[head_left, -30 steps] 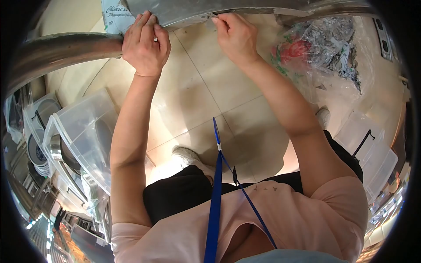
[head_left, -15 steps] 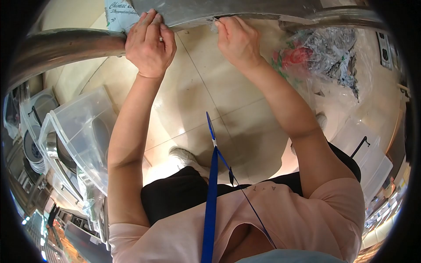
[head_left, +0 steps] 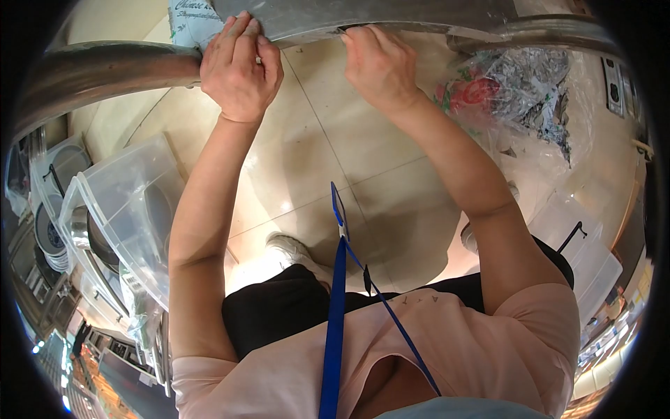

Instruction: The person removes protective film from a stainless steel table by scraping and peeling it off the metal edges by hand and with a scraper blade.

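My left hand (head_left: 241,73) lies with its fingers stretched over the left end of a grey metal panel (head_left: 335,15), where the panel meets a thick metal tube (head_left: 118,73). Just behind its fingertips is a printed light-blue sheet (head_left: 194,19). With thumb and fingers pinched together, my right hand (head_left: 380,68) works at the panel's near edge. A thin film seems to be in that pinch, but my fingers cover most of it.
Crumpled clear plastic and silvery scraps (head_left: 530,91) lie on the tiled floor (head_left: 314,146) at the right, with a red item (head_left: 476,94) among them. Clear plastic bins (head_left: 136,195) stand at the left. A blue lanyard (head_left: 336,314) hangs down in front of me.
My right hand has shifted very slightly at the panel's edge, and the grey scrap by its fingertips is now mostly out of sight. My left hand keeps its place.
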### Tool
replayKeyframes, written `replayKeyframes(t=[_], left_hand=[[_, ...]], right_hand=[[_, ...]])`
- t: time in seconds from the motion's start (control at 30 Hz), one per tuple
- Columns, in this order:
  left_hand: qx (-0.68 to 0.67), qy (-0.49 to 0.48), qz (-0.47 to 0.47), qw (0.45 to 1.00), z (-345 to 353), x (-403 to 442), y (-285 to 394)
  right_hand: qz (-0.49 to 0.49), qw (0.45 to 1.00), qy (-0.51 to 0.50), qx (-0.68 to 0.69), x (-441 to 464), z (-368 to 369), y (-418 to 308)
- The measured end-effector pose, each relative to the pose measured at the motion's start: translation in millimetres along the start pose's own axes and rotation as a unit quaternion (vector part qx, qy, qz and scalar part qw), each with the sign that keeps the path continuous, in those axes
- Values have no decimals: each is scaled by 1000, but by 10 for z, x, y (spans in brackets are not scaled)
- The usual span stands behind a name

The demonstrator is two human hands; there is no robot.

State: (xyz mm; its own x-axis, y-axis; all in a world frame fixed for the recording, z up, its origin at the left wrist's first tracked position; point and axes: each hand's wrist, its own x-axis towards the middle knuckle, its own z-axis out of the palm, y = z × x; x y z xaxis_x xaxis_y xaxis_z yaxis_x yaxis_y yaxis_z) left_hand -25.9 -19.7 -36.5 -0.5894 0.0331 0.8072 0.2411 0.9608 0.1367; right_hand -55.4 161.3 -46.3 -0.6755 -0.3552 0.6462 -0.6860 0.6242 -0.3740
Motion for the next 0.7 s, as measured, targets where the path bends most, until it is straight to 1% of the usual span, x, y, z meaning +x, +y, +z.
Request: replayKeyframes(t=[0.13,0.23,0.33,0.43,0.53,0.63,0.7], left_hand=[[1,1,4,1000,-9,8,3],[4,7,7,1000,2,-3,-14],[6,17,15,1000,24,-15,-41],[9,10,15,1000,4,-2,-33],[2,6,12,1000,-21,1,-23],[-4,13,8,1000,-12,-14,-28],[-7,11,2,1000,-18,2,-20]], right_hand=[[1,999,-31,-31,-41,39,14],[-16,999,-20,-32,-38,33,7],[-44,999,-6,2,-46,29,74],[5,999,16,51,-24,-18,51],[79,995,10,67,-37,-27,-13],[90,994,14,67,-16,-12,-59],[78,995,15,58,-8,16,-69]])
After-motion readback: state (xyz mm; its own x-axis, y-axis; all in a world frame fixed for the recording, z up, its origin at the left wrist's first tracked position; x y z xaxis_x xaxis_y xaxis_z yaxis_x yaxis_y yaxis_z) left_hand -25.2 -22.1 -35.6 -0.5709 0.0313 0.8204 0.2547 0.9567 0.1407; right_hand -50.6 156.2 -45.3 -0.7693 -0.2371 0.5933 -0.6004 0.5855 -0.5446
